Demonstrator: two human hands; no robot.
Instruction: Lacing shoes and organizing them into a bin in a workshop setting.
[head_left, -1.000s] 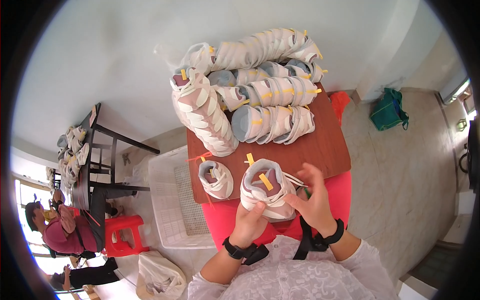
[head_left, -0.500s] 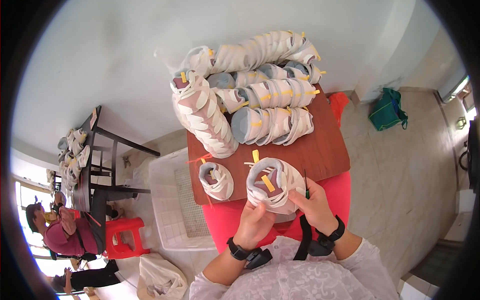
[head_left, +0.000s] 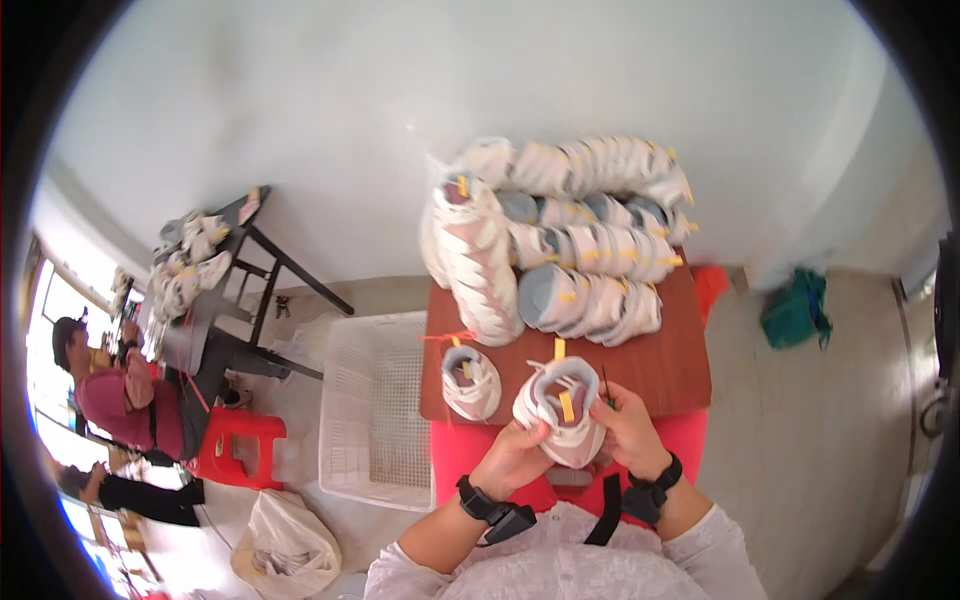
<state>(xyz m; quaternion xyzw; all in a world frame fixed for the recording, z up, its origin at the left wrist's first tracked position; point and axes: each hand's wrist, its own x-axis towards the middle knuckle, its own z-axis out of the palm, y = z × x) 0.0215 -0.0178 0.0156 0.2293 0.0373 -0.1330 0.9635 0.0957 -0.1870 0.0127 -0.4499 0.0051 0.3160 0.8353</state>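
A pale pink and white shoe upper (head_left: 572, 438) with a grey lining and yellow tabs is between my hands, over my lap at the table's near edge. My left hand (head_left: 514, 458) grips its left side, thumb on the outside. On its right side my right hand (head_left: 634, 432) is closed, also holding a thin pointed tool (head_left: 611, 403) with a dark green handle; its dark tip points up. Just left, a second upper (head_left: 472, 388) stands on the reddish-brown table (head_left: 665, 372), a red string behind it. Nested rows of similar uppers (head_left: 600, 250) fill the table's far part.
A white plastic crate (head_left: 345, 420) stands left of the table, with a cream sack (head_left: 290, 545) nearer me. Farther left are a red stool (head_left: 240, 445), a dark table (head_left: 235, 330) with shoes, and seated people. A green bag (head_left: 797, 312) lies on the right floor.
The view has tilted up and turned left, so the scene sits lower and farther right. The upper in my hands is tipped slightly differently; both hands still hold it.
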